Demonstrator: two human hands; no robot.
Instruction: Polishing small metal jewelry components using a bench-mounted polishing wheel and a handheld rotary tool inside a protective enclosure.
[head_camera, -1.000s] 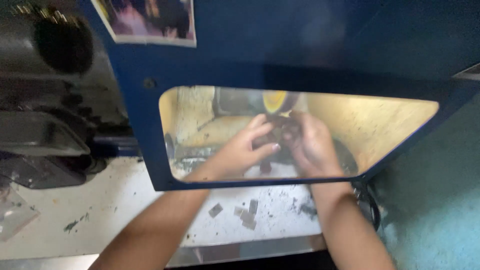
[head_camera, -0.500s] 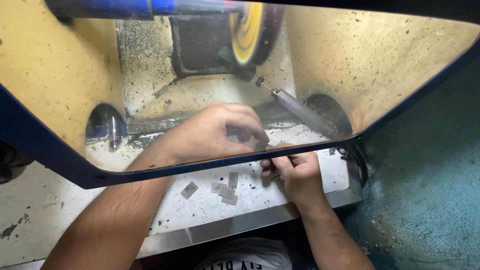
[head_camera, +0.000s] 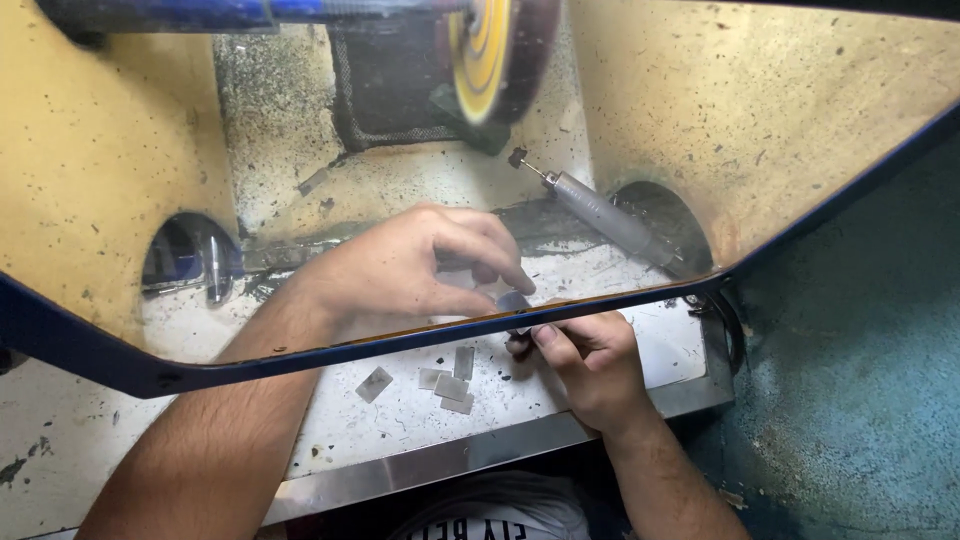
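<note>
My left hand (head_camera: 410, 270) reaches under the yellowish see-through shield (head_camera: 820, 110) and pinches a small grey piece (head_camera: 513, 298) between thumb and fingertips. Just in front of it, below the shield's blue frame (head_camera: 330, 352), my right hand (head_camera: 590, 365) is curled, its thumb and forefinger closed on a small dark bit (head_camera: 519, 344). The two hands almost touch at the fingertips. Several small flat metal pieces (head_camera: 448, 380) lie on the white bench top (head_camera: 400, 430) close to my right hand.
A yellow buffing wheel (head_camera: 482, 55) stands at the back of the booth. A grey rotary handpiece (head_camera: 610, 215) lies at an angle to the right of my hands. Round openings (head_camera: 190, 255) pierce the side walls. The bench has a steel front edge (head_camera: 500, 450).
The view has dropped down and closer to the booth. My hands, clasped together behind the shield a second ago, have parted; the right one drew back to the near side of the frame.
</note>
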